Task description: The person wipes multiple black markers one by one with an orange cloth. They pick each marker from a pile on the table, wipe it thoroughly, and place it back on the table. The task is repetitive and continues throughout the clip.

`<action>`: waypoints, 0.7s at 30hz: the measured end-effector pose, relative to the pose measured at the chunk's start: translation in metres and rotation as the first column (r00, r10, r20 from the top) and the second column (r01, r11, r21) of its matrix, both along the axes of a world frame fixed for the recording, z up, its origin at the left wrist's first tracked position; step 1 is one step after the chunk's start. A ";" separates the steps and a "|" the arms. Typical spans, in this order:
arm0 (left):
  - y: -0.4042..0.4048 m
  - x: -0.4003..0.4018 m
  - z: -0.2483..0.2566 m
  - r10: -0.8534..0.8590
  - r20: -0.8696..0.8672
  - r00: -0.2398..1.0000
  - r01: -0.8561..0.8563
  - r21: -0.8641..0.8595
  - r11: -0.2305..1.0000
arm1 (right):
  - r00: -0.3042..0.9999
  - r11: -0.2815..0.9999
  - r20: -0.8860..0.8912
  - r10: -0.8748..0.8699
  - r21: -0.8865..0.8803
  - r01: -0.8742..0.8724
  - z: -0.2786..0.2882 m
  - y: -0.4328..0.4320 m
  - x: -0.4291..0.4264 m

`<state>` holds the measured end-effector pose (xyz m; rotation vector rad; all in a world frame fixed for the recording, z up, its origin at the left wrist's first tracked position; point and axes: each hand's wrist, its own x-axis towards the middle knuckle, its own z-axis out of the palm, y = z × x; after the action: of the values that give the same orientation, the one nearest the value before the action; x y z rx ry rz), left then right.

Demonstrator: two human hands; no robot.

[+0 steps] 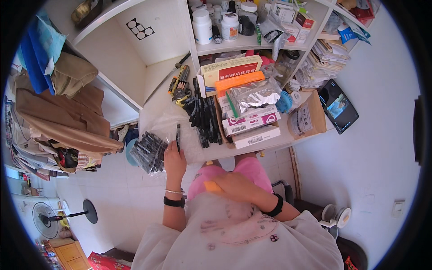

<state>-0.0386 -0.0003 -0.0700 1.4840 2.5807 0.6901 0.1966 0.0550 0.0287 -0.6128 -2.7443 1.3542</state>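
Observation:
My left hand (174,160) rests at the front edge of the white table (202,153), its fingertips at the lower end of a black marker pen (178,135); whether they grip it is unclear. Beside that hand lies a clear plastic bag full of dark pens (148,152). To the right is a pile of loose black pens (207,121). My right hand (233,185) is over my lap, slightly blurred, with a small orange-yellow piece (212,186) at its fingers. Above the loose pens lie yellow-and-black tools (181,86).
Medicine boxes (251,123), a foil pouch (254,96) and a kraft paper bag (307,116) stand at the right. Shelf panels (109,81) rise at the back left. A phone (338,106) with a lit screen is beyond the bag. Clothes (67,118) hang at the left.

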 end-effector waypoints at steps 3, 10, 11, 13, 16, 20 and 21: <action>0.007 -0.004 -0.021 0.016 -0.174 0.985 -0.028 -0.067 0.997 | 0.997 0.988 -0.010 -0.072 -0.141 0.070 -0.004 -0.004 -0.002; 0.000 0.008 -0.001 -0.046 0.597 0.801 0.143 -0.116 0.983 | 0.944 0.919 -0.265 -0.198 -0.385 0.085 -0.019 0.002 0.007; -0.008 0.009 0.011 -0.058 0.804 0.592 0.202 -0.079 0.976 | 0.928 0.911 -0.297 -0.226 -0.402 0.093 -0.020 0.004 0.008; -0.025 0.014 0.039 -0.133 0.951 0.279 0.213 0.074 0.974 | 0.885 0.862 -0.344 -0.314 -0.494 0.113 -0.022 0.007 0.006; -0.038 0.028 0.077 -0.410 0.910 0.060 0.180 0.394 0.901 | 0.623 0.368 -0.251 -0.740 -0.928 0.064 -0.019 0.000 -0.002; -0.032 0.070 0.094 -0.398 0.903 0.162 0.223 0.360 0.906 | 0.612 0.620 -0.382 -0.692 -0.749 0.234 -0.014 -0.015 -0.015; -0.028 0.081 0.093 -0.446 0.871 0.206 0.204 0.408 0.890 | 0.628 0.665 -0.399 -0.668 -0.699 0.263 -0.013 -0.017 -0.015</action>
<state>0.0428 -0.0286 0.0228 1.0060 1.1892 1.2853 0.1812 0.0384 0.0159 -0.6866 -1.4373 1.7996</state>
